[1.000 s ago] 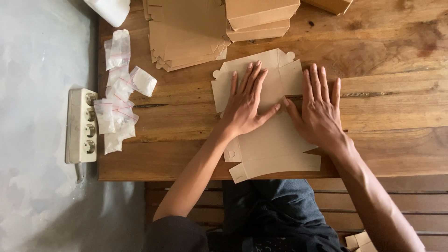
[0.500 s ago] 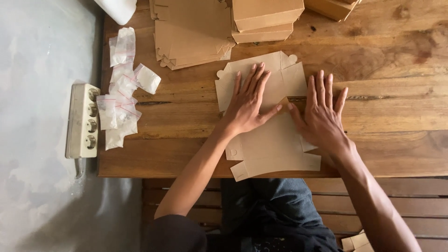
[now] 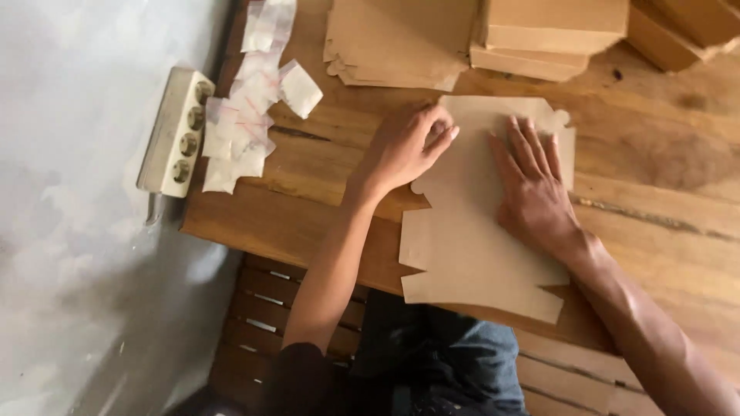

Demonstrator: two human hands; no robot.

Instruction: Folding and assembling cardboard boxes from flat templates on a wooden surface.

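Flat brown cardboard box blank (image 3: 470,246) (die-cut, unfolded) lies on the table, near edge overhanging.

Small clear plastic bags (image 3: 245,115) lie along the wooden table's (image 3: 663,223) left edge. A white power strip (image 3: 176,131) sits just beyond that edge. Flat brown cardboard sheets (image 3: 401,42) and folded boxes (image 3: 551,35) are stacked at the far edge.

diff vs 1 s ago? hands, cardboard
The left hand slid from the middle of the flat brown cardboard box blank to its left edge, fingers now curled there. The right hand stayed pressed flat on it. Blank, white power strip and small clear plastic bags unmoved on the wooden table.
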